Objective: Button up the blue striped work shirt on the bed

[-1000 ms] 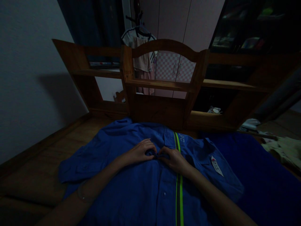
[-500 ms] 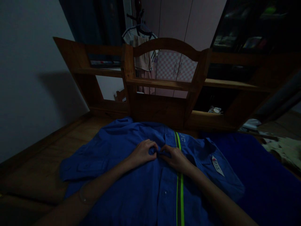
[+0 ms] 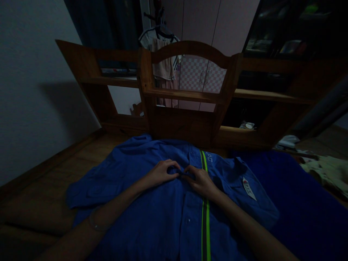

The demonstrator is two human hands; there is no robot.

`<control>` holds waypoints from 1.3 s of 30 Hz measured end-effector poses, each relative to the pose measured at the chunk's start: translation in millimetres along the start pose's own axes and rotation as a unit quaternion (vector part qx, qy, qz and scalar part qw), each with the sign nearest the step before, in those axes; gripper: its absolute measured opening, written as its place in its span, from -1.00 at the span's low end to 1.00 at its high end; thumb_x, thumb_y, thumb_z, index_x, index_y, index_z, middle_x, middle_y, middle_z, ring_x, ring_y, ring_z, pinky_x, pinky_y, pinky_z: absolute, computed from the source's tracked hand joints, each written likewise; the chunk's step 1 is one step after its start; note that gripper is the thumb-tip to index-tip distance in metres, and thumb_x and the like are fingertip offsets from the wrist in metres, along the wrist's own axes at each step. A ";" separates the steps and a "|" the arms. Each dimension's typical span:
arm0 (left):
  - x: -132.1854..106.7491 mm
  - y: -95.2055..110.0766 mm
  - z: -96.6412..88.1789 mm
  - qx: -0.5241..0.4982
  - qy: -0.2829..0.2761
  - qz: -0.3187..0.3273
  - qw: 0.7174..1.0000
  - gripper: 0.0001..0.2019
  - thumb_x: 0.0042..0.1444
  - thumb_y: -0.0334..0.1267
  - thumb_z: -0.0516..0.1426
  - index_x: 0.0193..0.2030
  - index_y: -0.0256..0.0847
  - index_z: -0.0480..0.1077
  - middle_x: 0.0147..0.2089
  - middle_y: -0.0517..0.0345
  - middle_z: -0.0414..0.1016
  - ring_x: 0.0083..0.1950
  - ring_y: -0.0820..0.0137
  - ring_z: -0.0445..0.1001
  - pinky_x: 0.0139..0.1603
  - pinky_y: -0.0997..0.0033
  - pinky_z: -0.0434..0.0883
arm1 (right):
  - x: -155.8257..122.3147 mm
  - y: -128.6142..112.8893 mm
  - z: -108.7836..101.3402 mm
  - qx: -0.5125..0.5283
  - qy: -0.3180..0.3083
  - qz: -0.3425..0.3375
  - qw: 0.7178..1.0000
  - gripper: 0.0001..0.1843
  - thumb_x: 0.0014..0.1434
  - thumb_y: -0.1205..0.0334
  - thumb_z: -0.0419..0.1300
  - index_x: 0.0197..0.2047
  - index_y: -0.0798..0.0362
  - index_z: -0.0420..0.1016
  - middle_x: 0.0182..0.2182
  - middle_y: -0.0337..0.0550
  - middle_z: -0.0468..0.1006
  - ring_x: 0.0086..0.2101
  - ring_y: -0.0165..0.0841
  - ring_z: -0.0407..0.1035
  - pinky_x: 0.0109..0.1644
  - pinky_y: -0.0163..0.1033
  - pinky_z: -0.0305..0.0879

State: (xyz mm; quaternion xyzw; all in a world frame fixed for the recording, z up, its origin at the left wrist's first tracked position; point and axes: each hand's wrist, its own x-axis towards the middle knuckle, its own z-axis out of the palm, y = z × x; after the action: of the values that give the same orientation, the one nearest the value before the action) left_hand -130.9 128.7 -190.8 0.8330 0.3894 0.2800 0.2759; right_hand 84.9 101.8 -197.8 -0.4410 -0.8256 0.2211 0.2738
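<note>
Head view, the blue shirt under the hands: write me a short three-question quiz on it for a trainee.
1. True or false: the left hand is lifted clear of the blue shirt.
2. Where does the green stripe run? A) down the shirt front, passing under the right hand; B) across a sleeve; C) round the collar.
3. What stands just beyond the shirt's collar?
Key: 1 false: both hands pinch the fabric at the button strip. 2 A. 3 the wooden frame.
</note>
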 end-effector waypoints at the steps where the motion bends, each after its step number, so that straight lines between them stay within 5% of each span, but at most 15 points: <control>1: 0.1 0.2 -0.5 0.000 -0.002 0.002 1.000 -0.82 0.05 -0.27 0.20 -0.17 -0.15 0.46 -0.18 0.19 0.50 -0.12 0.37 0.44 -0.05 0.43 0.33 | 0.3 0.3 0.5 -0.001 0.001 0.002 1.000 -0.81 0.24 0.13 0.12 -0.10 -0.02 0.40 -0.29 -0.18 0.58 -0.29 -0.31 0.48 -0.28 -0.33 0.22; 18: 0.1 3.5 7.9 0.055 0.013 0.016 0.998 -0.77 0.06 -0.13 0.23 -0.16 -0.14 0.41 -0.16 0.16 0.45 -0.06 0.31 0.39 -0.01 0.33 0.30 | 1.4 -4.5 1.4 -0.001 0.033 0.006 0.999 -0.79 0.24 0.24 0.07 -0.06 -0.03 0.41 -0.28 -0.22 0.59 -0.35 -0.34 0.48 -0.29 -0.32 0.23; 23: -0.3 4.0 7.3 0.046 0.016 0.009 0.999 -0.77 0.06 -0.14 0.24 -0.16 -0.13 0.40 -0.16 0.18 0.44 -0.06 0.31 0.39 -0.02 0.35 0.30 | 3.3 -1.4 -1.7 0.044 0.029 0.013 0.999 -0.78 0.19 0.21 0.16 -0.08 0.00 0.44 -0.20 -0.17 0.58 -0.19 -0.30 0.46 -0.15 -0.29 0.28; 39: -1.7 5.5 6.3 0.099 0.005 0.043 0.994 -0.83 0.10 -0.16 0.20 -0.18 -0.12 0.42 -0.18 0.19 0.47 -0.02 0.29 0.38 0.10 0.27 0.22 | 6.1 2.8 0.8 0.084 0.034 -0.008 0.996 -0.85 0.19 0.28 0.15 -0.16 0.01 0.49 -0.22 -0.20 0.58 -0.16 -0.33 0.46 -0.06 -0.28 0.28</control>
State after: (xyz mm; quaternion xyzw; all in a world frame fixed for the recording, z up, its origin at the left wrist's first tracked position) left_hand -124.8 122.9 -191.9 0.8708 0.3801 0.2561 0.1777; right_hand 83.3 108.3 -198.6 -0.4166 -0.7979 0.2725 0.3399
